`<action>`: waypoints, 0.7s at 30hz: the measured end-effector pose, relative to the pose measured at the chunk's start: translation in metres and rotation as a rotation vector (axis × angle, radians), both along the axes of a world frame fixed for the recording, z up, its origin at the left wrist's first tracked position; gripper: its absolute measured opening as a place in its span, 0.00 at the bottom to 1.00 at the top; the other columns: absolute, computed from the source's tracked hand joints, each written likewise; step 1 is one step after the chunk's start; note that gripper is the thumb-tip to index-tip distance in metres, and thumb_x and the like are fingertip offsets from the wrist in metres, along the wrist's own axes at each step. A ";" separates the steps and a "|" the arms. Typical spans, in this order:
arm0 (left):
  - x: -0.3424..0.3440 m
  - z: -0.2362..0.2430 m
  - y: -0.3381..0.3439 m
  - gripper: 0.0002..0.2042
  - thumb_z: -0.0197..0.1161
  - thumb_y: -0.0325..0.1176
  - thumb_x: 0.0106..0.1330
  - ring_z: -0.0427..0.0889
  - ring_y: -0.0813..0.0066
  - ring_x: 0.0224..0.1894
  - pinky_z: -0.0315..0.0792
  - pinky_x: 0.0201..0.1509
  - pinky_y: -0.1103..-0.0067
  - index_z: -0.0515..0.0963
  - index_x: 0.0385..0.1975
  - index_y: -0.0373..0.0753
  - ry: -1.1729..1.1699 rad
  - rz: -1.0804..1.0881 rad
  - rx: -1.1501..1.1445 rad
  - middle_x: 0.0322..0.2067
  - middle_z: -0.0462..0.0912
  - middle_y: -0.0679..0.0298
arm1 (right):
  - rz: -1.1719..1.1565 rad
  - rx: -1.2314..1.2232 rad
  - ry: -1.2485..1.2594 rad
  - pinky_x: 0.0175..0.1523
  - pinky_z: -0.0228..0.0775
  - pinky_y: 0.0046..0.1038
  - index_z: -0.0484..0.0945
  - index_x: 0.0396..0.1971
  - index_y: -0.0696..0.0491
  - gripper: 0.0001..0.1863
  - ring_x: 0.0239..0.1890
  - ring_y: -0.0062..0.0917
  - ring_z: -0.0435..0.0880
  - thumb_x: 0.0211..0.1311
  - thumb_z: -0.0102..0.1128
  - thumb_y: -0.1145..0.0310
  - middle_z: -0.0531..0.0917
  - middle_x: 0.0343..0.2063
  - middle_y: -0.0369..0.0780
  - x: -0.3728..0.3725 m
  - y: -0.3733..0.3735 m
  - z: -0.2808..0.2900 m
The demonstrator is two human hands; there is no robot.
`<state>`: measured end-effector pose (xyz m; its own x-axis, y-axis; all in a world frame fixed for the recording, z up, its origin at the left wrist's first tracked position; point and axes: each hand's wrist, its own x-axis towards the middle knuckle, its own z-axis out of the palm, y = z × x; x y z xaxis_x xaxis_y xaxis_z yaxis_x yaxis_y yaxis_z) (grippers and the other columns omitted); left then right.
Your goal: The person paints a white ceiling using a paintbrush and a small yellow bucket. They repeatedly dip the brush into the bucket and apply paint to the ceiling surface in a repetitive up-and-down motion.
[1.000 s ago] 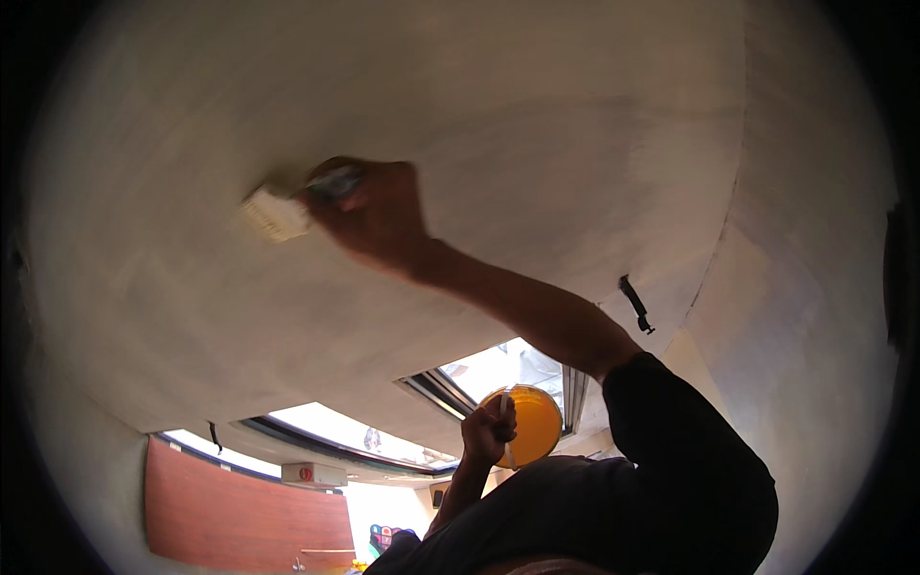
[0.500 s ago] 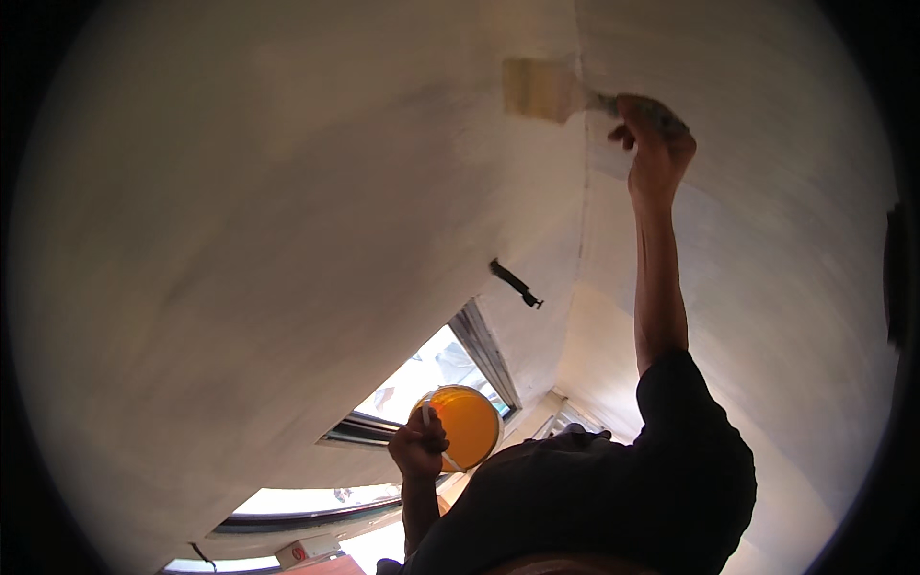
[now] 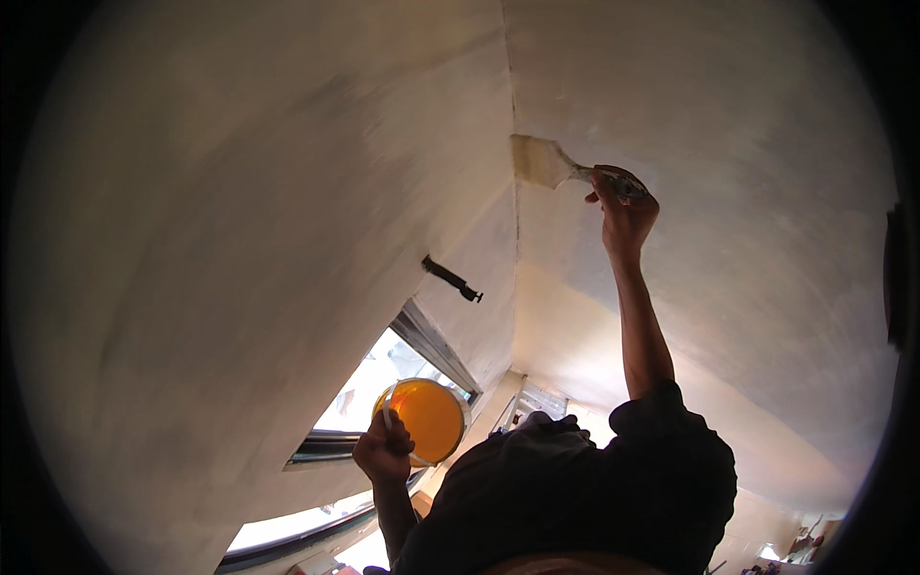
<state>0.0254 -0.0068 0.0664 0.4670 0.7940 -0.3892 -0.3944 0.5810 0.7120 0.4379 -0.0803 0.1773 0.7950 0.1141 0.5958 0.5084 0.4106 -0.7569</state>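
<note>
High up, my right hand (image 3: pixel 628 218) is closed around the handle of a wide, flat paintbrush (image 3: pixel 539 161). Its pale bristles point left, and their tip lies at the seam where two wall or ceiling surfaces meet. I cannot tell how firmly the bristles press there. Lower down on the left, my left hand (image 3: pixel 383 450) grips the pale handle of an orange bucket (image 3: pixel 429 420). The bucket shows as a round orange shape beside the window, and what it holds cannot be made out.
A dark strap-like fitting (image 3: pixel 450 278) sticks out from the left wall (image 3: pixel 240 249). Below it is a bright window with a dark frame (image 3: pixel 436 347). The smooth pale surface (image 3: pixel 728 192) to the right carries lighter and darker patches. Small cluttered items (image 3: pixel 805 541) show at lower right.
The view has shifted, so the seam, strap and window appear further left. The brush has gone from the left surface, across the seam, to its right side. My left hand keeps hold of the bucket.
</note>
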 end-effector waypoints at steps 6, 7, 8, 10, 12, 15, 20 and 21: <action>-0.009 -0.024 0.002 0.22 0.44 0.39 0.47 0.54 0.83 0.14 0.50 0.18 0.85 0.69 0.42 0.35 -0.091 -0.053 0.013 0.16 0.64 0.71 | -0.160 0.035 -0.059 0.29 0.76 0.20 0.81 0.32 0.64 0.09 0.23 0.19 0.81 0.53 0.65 0.75 0.84 0.27 0.40 0.045 0.014 -0.014; -0.009 -0.025 0.001 0.22 0.44 0.39 0.47 0.54 0.83 0.14 0.50 0.18 0.85 0.69 0.42 0.35 -0.081 -0.046 -0.003 0.16 0.64 0.71 | -0.162 0.047 -0.054 0.29 0.76 0.20 0.81 0.32 0.64 0.09 0.23 0.19 0.81 0.53 0.65 0.75 0.84 0.27 0.40 0.048 0.018 -0.017; -0.008 -0.025 0.000 0.23 0.44 0.39 0.47 0.54 0.83 0.13 0.50 0.18 0.85 0.69 0.43 0.35 -0.071 -0.039 -0.019 0.16 0.64 0.71 | -0.172 0.047 -0.050 0.29 0.76 0.20 0.81 0.32 0.64 0.09 0.23 0.19 0.81 0.53 0.65 0.75 0.84 0.27 0.40 0.050 0.021 -0.019; -0.010 -0.026 -0.001 0.23 0.44 0.39 0.48 0.54 0.84 0.13 0.50 0.18 0.85 0.68 0.44 0.34 -0.062 -0.032 -0.030 0.16 0.64 0.71 | -0.185 0.050 -0.040 0.29 0.76 0.20 0.81 0.32 0.64 0.09 0.23 0.19 0.82 0.54 0.65 0.75 0.84 0.26 0.40 0.051 0.031 -0.022; -0.012 -0.028 -0.001 0.24 0.44 0.39 0.48 0.54 0.84 0.13 0.50 0.18 0.86 0.68 0.45 0.34 -0.062 -0.045 -0.027 0.16 0.64 0.71 | -0.246 0.033 -0.116 0.29 0.76 0.20 0.81 0.32 0.64 0.09 0.23 0.19 0.82 0.54 0.65 0.74 0.84 0.26 0.40 0.059 0.043 -0.022; -0.013 -0.033 0.002 0.25 0.43 0.39 0.48 0.54 0.84 0.13 0.50 0.18 0.86 0.67 0.47 0.33 -0.022 -0.041 -0.022 0.15 0.65 0.72 | -0.308 0.053 -0.162 0.28 0.75 0.20 0.81 0.33 0.63 0.09 0.22 0.18 0.82 0.54 0.65 0.74 0.84 0.25 0.39 0.072 0.064 -0.014; -0.010 -0.025 -0.002 0.25 0.44 0.39 0.47 0.53 0.83 0.12 0.50 0.17 0.85 0.67 0.46 0.33 -0.034 -0.040 -0.027 0.15 0.64 0.71 | -0.297 0.058 -0.131 0.28 0.73 0.20 0.82 0.32 0.59 0.08 0.21 0.17 0.82 0.52 0.65 0.72 0.84 0.21 0.38 0.089 0.111 0.009; -0.007 -0.025 -0.001 0.25 0.44 0.39 0.46 0.53 0.83 0.12 0.50 0.17 0.85 0.68 0.45 0.33 -0.021 -0.036 -0.014 0.15 0.64 0.71 | -0.313 0.022 -0.130 0.28 0.73 0.20 0.83 0.32 0.58 0.08 0.21 0.17 0.82 0.52 0.65 0.71 0.84 0.21 0.38 0.093 0.113 0.013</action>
<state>0.0181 -0.0076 0.0415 0.5038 0.7709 -0.3897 -0.3877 0.6050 0.6955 0.5307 0.0332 0.1903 0.7065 -0.1374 0.6943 0.7042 0.2353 -0.6699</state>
